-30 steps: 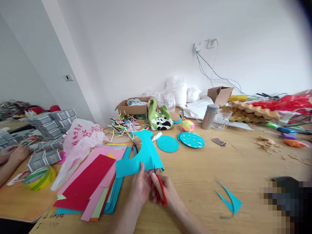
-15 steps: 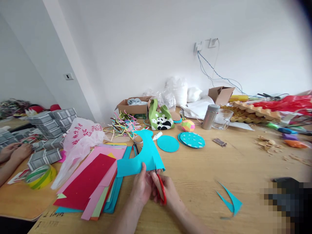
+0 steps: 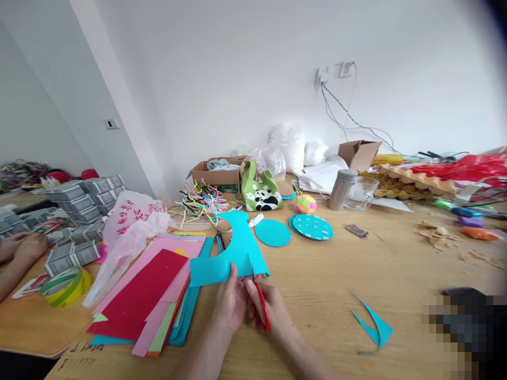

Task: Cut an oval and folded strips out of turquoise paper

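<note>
My left hand (image 3: 233, 298) pinches the lower edge of a blue sheet of paper (image 3: 237, 248) with a large round bite cut from its left side. In my right hand (image 3: 269, 303) is a pair of scissors (image 3: 261, 303) with red handles, its blades at a slit in the paper's lower edge. Past the sheet lie a plain blue paper circle (image 3: 273, 233) and a stack of blue circles with pale patches (image 3: 312, 227). Curved blue paper scraps (image 3: 374, 327) rest on the table to the right.
Coloured paper sheets (image 3: 146, 295) are piled at left, beside a plastic bag (image 3: 134, 227) and a tape roll (image 3: 66, 286). Another person's hands (image 3: 29, 248) are at far left. Behind stand a green panda bag (image 3: 261, 192), a steel flask (image 3: 342, 190) and a glass mug (image 3: 362, 194).
My hands, the scissors and the blue sheet stay almost in place, with only a slight shift of the scissors. At far left the other person's hands have moved a little.
</note>
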Demonstrator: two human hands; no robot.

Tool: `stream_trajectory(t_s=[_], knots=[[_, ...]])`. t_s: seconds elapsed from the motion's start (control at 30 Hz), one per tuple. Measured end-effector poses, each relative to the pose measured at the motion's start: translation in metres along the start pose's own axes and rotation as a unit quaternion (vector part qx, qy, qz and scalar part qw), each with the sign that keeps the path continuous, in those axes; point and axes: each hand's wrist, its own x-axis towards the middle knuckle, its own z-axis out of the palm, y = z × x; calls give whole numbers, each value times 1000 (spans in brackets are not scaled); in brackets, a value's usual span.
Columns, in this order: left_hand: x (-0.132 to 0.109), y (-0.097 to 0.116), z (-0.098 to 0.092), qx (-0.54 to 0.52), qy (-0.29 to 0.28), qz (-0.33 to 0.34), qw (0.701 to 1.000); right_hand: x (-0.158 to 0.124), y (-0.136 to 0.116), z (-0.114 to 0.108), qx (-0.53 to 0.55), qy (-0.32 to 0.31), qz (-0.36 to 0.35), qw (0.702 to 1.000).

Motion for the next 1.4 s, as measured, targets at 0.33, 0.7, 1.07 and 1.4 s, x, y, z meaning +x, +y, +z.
stream_trajectory(t_s=[0.33,0.7,1.07,1.4], knots=[[3,-1,-4,-18,3,5,1000,0,5,0,-14,18,-1,1000],[6,-3,-9,-19,7,-6,1000,3,8,0,-9,16,11,1000],[2,-5,-8,0,-13,-17,1000,3,8,-1,-7,24,-3,1000],[0,17,-15,249,-113,-38,961,8,3,-12,-37,29,-16,999]])
